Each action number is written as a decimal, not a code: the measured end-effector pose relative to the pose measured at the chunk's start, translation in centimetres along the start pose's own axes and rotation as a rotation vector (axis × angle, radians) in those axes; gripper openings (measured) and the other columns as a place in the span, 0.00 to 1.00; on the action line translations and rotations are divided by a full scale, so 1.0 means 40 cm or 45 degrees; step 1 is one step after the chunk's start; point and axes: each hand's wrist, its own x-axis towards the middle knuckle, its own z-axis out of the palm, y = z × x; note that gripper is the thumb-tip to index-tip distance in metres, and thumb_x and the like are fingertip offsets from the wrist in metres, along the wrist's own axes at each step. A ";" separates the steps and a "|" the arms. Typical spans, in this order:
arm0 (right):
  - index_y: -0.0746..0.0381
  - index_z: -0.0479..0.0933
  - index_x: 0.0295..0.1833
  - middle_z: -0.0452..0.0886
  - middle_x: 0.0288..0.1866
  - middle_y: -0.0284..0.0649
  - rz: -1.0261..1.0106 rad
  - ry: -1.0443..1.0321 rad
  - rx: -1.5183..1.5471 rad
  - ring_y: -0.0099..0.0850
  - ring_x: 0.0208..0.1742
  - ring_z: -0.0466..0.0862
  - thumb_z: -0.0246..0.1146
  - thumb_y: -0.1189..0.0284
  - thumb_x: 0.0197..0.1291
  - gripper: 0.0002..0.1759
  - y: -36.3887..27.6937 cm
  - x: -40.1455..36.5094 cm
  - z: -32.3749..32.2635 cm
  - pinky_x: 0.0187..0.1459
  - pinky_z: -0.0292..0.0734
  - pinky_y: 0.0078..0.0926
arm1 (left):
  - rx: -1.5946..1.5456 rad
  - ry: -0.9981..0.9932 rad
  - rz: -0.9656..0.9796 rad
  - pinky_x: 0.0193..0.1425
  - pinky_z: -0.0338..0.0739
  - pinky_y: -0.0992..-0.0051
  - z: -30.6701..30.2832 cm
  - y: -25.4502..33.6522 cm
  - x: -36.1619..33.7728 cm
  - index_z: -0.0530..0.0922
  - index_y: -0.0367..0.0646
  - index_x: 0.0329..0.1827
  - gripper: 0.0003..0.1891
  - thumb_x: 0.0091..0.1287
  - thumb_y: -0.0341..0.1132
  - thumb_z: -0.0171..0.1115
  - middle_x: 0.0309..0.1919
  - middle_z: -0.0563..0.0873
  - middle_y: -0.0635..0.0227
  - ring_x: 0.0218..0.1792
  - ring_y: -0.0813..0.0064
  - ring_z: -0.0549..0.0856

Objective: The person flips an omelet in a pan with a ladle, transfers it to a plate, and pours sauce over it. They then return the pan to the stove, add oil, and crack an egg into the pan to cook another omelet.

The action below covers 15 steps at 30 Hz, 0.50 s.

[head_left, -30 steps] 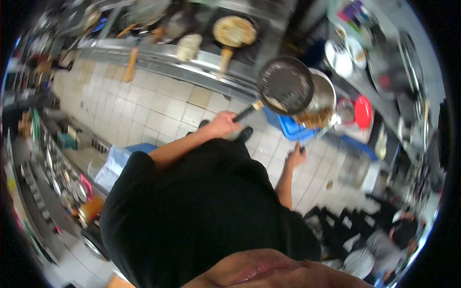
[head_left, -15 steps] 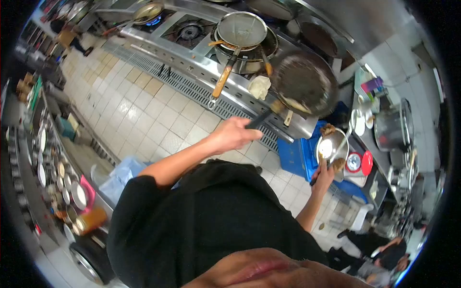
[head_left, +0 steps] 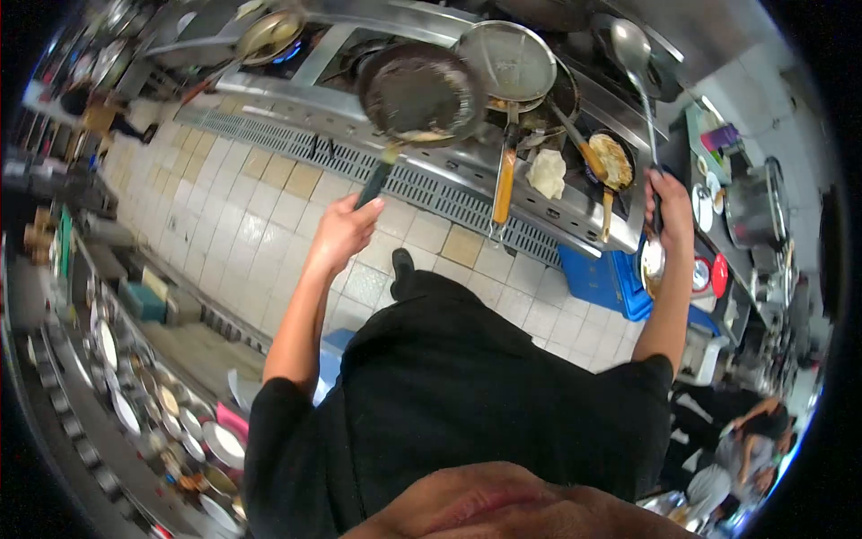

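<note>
My left hand (head_left: 346, 234) is closed round the dark handle of a large black frying pan (head_left: 422, 94), which is over the left part of the stove front. My right hand (head_left: 671, 207) grips the black handle of a large metal spoon (head_left: 631, 49); its bowl points up toward the back of the stove. Between the hands, a wire strainer (head_left: 507, 61) with a wooden handle rests on a pan. A small pan (head_left: 607, 208) holds browned, flat food (head_left: 611, 162). Beside it lies a crumpled pale piece (head_left: 547, 173) I cannot identify.
At the far left of the stove, another pan (head_left: 269, 36) sits by a blue flame. A blue bin (head_left: 602, 278) stands below the right end, near a metal bowl (head_left: 652, 265). A large pot (head_left: 754, 202) is further right. Other people (head_left: 745, 431) are at lower right.
The frying pan has moved left along the stove with my left hand, uncovering the small pan. My right hand has raised the spoon from the metal bowl to the stove.
</note>
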 end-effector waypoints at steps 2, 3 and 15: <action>0.64 0.76 0.45 0.71 0.26 0.28 0.053 0.064 0.100 0.18 0.21 0.68 0.57 0.64 0.70 0.13 -0.059 0.077 0.074 0.22 0.64 0.19 | 0.017 -0.001 0.017 0.14 0.52 0.82 -0.072 0.039 0.065 0.70 0.47 0.29 0.13 0.70 0.37 0.63 0.15 0.66 0.82 0.13 0.90 0.61; 0.63 0.76 0.40 0.71 0.25 0.29 -0.028 0.002 -0.006 0.19 0.22 0.68 0.57 0.65 0.70 0.12 -0.094 0.109 0.109 0.23 0.65 0.20 | 0.024 -0.020 -0.005 0.14 0.52 0.82 -0.110 0.045 0.076 0.70 0.47 0.29 0.13 0.70 0.38 0.62 0.15 0.66 0.82 0.12 0.90 0.61; 0.66 0.75 0.29 0.76 0.22 0.35 0.133 0.242 -0.344 0.23 0.18 0.70 0.61 0.67 0.68 0.16 -0.277 0.540 0.339 0.17 0.63 0.24 | 0.229 -0.274 0.061 0.13 0.52 0.82 -0.396 0.322 0.427 0.71 0.45 0.29 0.15 0.72 0.42 0.60 0.16 0.69 0.79 0.12 0.88 0.63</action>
